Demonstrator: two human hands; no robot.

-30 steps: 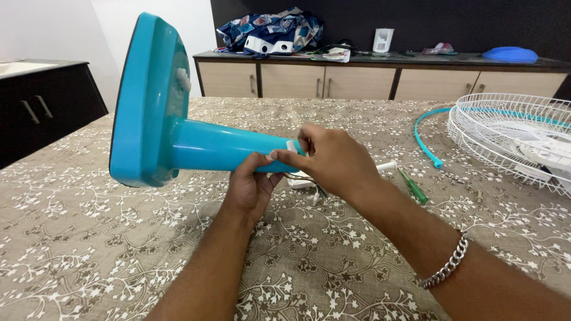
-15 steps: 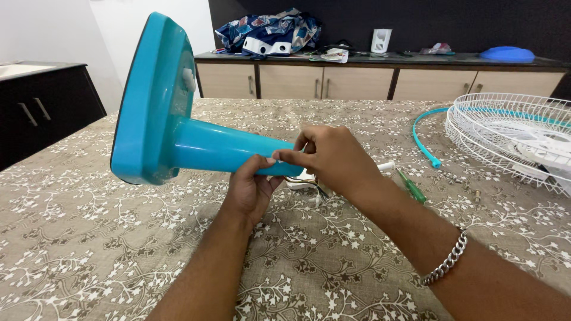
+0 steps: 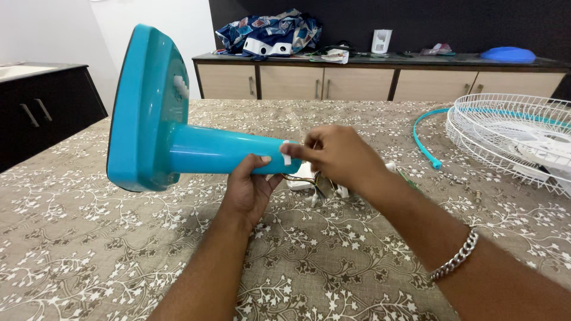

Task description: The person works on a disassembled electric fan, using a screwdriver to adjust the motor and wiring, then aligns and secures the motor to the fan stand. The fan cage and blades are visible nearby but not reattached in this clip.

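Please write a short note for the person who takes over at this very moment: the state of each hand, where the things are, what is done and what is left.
Left hand: grips the blue fan stand from below, near the open end of its tube, base tipped on its side.
Right hand: fingers at the tube's end.
Small white parts and wires lie on the table under the tube.
White wire grille and blue rim ring lie to the right.
Done: fan is apart. Left: stand not yet joined to anything.

One teal fan base (image 3: 178, 125) — two hands (image 3: 250, 190) (image 3: 342, 157), one wire grille (image 3: 511, 137).

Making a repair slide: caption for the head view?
Left hand grips a teal fan stand sideways; right hand at its neck.
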